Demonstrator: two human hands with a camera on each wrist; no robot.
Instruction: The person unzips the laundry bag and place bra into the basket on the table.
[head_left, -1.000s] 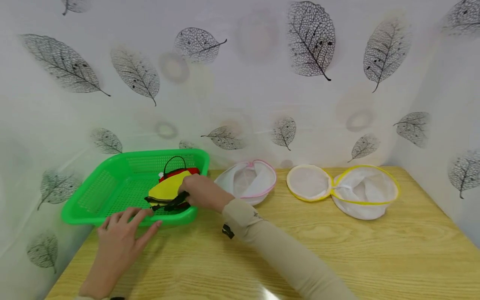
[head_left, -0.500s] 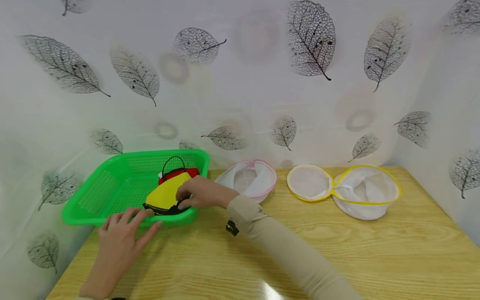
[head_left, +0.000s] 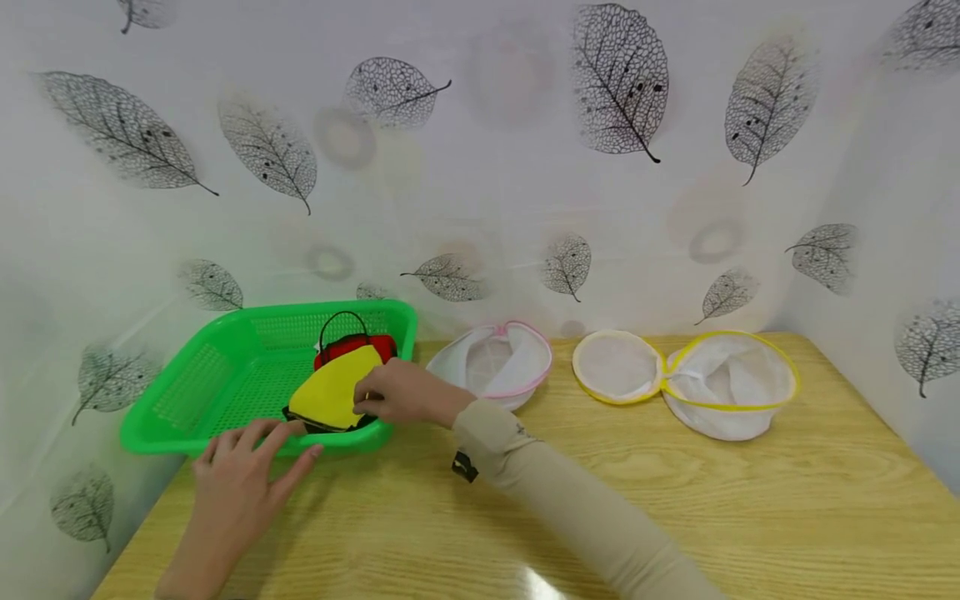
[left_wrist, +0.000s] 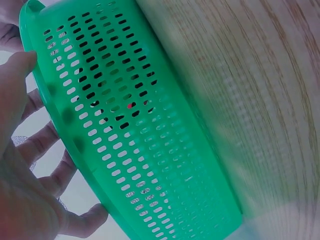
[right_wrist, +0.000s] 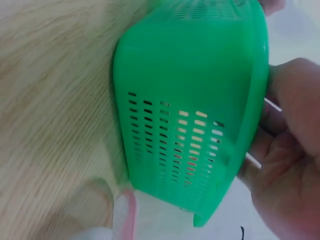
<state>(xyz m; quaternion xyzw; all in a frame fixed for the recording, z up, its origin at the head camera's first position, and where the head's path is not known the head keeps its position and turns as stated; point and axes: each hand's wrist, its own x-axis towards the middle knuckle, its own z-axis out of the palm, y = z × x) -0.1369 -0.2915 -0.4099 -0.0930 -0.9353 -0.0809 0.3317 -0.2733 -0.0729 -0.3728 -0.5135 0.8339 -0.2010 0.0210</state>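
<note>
A yellow bag (head_left: 332, 389) with black trim lies in the right front of the green plastic basket (head_left: 247, 367). Behind it in the basket is a red bag (head_left: 382, 345) with a thin black handle standing up. My right hand (head_left: 408, 392) reaches over the basket's right rim, its fingers curled at the yellow bag's right edge; in the right wrist view the rim and wall hide the fingertips. My left hand (head_left: 238, 483) rests on the front rim, fingers spread and lightly bent over it, as the left wrist view also shows.
Right of the basket lies a white mesh laundry bag (head_left: 491, 367) with pink trim. Farther right is another white mesh bag (head_left: 720, 387) with yellow trim, its round lid (head_left: 617, 367) folded out beside it. All stand on a wooden table (head_left: 562, 492) before a leaf-print curtain (head_left: 480, 183).
The yellow bag has settled lower and flatter in the basket, its black strap tucked down out of sight. My right hand has shifted slightly right and down. The left hand has stayed put.
</note>
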